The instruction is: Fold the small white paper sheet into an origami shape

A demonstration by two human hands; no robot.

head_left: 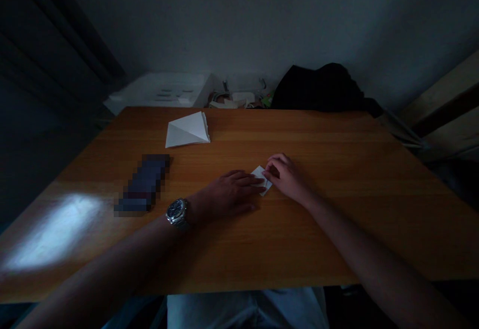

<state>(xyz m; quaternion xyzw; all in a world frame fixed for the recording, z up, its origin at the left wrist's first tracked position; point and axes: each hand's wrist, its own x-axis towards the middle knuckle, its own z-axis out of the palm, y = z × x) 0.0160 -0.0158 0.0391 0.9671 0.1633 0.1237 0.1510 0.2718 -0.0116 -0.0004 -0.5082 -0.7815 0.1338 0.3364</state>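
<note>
A small folded piece of white paper [264, 187] lies on the wooden table [329, 154] in front of me. My left hand [232, 191] rests flat with its fingers stretched over the paper's left part, hiding some of it. Thumb and index finger of my right hand [285, 175] are pinched at the paper's upper right edge. Around my left wrist is a metal watch [177, 211]. Further back on the left lies a larger folded white sheet [189, 130], touched by neither hand.
A pixelated dark, phone-shaped object [144, 184] lies left of my left hand. Behind the table's far edge are a white plastic bin [160, 87], cluttered small items [239, 99] and a black cloth-like heap [322, 89]. Light glares off the table's left side.
</note>
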